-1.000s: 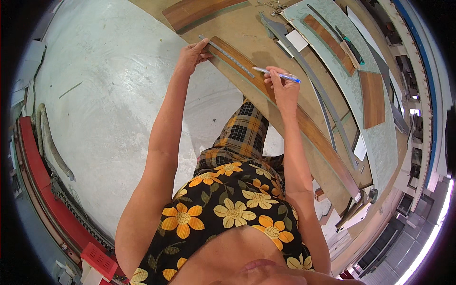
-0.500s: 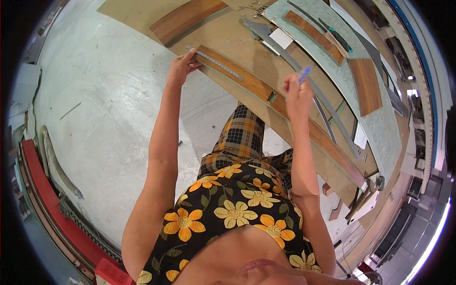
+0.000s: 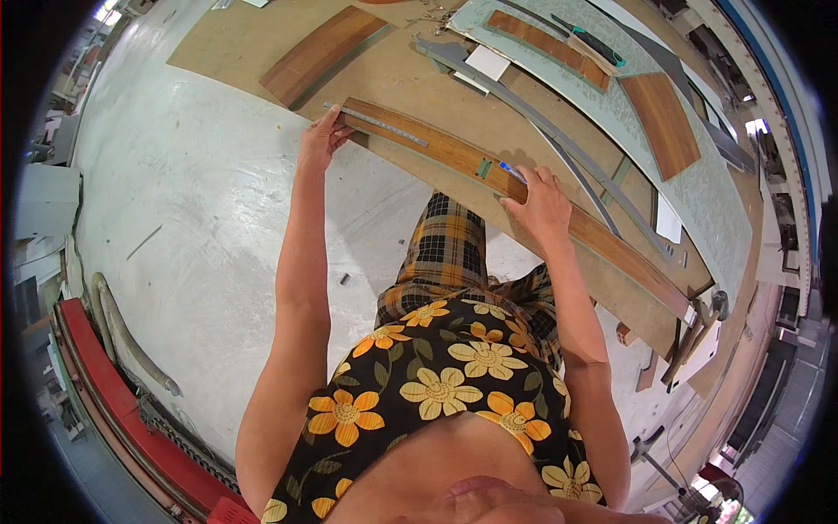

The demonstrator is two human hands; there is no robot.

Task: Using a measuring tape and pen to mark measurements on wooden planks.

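Observation:
A long, narrow wooden plank (image 3: 419, 150) with brown grain lies slantwise along the table's near edge. On its far-left part rests a steel ruler (image 3: 388, 130), its end sticking out past the plank. My left hand (image 3: 319, 141) is closed at that end, thumb by the ruler and fingertips against the plank's near edge. Farther right, my right hand (image 3: 545, 210) spans the plank, thumb at the near edge and fingers over the far one. A blue pen (image 3: 512, 172) lies on the wood beside those fingertips. Left of the pen, a small rectangular cutout (image 3: 484, 167) shows in the plank.
A brown board (image 3: 323, 54) lies at the table's far left. Behind the plank stretch grey strips (image 3: 559, 131) and a pale green sheet (image 3: 716, 205). That sheet carries wooden pieces (image 3: 661, 122) and a green-black handled tool (image 3: 594, 44). A red machine rail (image 3: 113, 384) runs at lower left.
My right hand has come down onto the plank, and the pen it held up now lies on the wood. My left hand stays at the ruler's end. The whole view has shifted slightly.

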